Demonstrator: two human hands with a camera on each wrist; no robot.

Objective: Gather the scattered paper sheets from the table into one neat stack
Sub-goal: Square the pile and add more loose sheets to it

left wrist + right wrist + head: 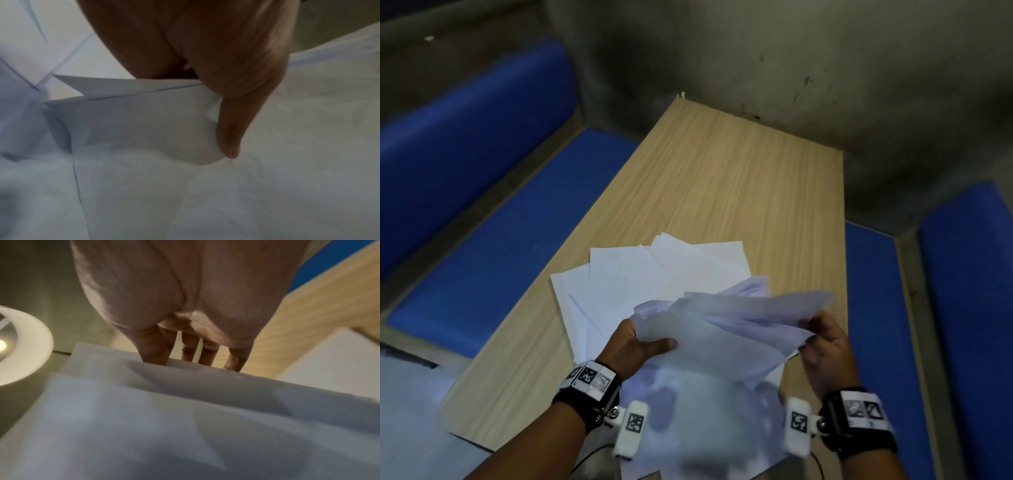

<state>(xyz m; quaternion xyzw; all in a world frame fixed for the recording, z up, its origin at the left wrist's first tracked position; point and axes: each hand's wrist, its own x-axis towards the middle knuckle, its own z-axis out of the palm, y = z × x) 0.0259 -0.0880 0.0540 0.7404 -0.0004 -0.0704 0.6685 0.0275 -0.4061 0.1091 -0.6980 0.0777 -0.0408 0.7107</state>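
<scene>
A person stands at a pale wood-grain worktop [739, 178] with blue padded seats [493, 192] on either side. Both hands hold up a loose, blurred bundle of white paper sheets [726, 329] above the near end of the worktop. The left hand [635, 346] grips the bundle's left edge, its thumb pressed across the top sheet and its fingers hidden beneath. The right hand [825, 342] holds the right edge, thumb on top and fingers curled behind the paper; the right wrist view shows those fingers [205, 353] reaching down behind the top of the sheets. More sheets lie fanned on the worktop [640, 277] just beyond and to the left of the held bundle, overlapping at different angles, some slipping under it.

The step in hand looks like the gathering itself: part of the paper is picked up but uneven, and part is not yet collected. The next move probably calls for bringing the held bundle onto or under the fanned sheets, scooping them together, then tapping the edges against the worktop to square them. The sheets look thin and limp, so a firm two-sided hold should keep them from sliding apart
</scene>
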